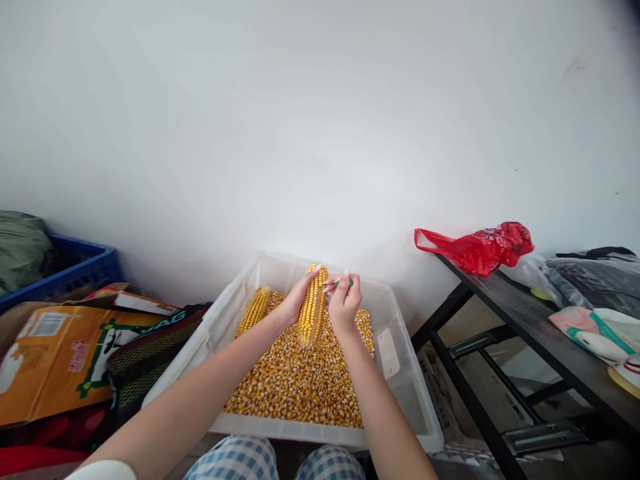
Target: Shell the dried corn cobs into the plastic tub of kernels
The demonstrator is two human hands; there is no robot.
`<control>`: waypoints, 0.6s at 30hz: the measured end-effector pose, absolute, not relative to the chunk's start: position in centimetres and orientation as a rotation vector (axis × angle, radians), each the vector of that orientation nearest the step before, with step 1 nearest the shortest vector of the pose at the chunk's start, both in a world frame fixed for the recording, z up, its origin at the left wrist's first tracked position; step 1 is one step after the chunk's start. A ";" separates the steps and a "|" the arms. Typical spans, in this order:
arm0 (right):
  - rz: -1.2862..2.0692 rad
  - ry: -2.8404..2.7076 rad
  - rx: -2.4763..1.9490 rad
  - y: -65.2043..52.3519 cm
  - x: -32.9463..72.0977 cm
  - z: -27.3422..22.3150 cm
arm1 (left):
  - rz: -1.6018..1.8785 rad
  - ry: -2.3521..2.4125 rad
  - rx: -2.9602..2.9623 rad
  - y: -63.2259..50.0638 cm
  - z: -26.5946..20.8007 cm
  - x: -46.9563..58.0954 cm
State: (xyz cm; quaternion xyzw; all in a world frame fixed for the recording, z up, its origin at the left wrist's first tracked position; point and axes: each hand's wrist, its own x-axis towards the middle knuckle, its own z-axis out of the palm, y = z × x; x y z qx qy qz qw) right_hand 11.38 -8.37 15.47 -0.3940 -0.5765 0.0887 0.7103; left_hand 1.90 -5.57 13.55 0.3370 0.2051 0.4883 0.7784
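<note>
By the curled left fingers, a corn cob is held above loose kernels, and a thin green tool is pinched in the right fingers. Some open room is seen inside the tub's right edge; the tool is mostly hidden, its tip hard to see.
</note>
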 end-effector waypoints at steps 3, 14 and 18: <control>0.170 -1.260 -0.887 -8.3 11.4 14.6 | 1.134 0.477 0.762 -6.0 13.7 2.4; 0.500 -0.976 -0.831 -8.6 11.6 15.5 | 1.170 0.637 1.022 -6.6 14.1 2.5; 0.640 -0.948 -0.871 -8.2 12.2 15.6 | 1.109 0.637 1.106 -6.1 13.4 2.2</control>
